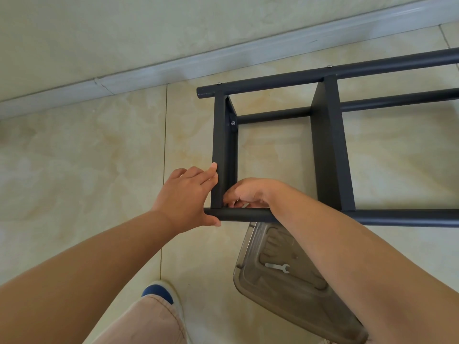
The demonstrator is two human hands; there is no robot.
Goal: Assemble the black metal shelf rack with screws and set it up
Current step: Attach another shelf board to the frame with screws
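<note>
On the tiled floor (87, 157) by the wall: black rack (325, 145) lying on its side | left hand (188, 197): spread open, thumb under near tube, fingers against end panel | right hand (248, 192): curled at the panel-tube joint, contents hidden | clear tray (285, 294) with small wrench (278, 267) below the rack.
</note>
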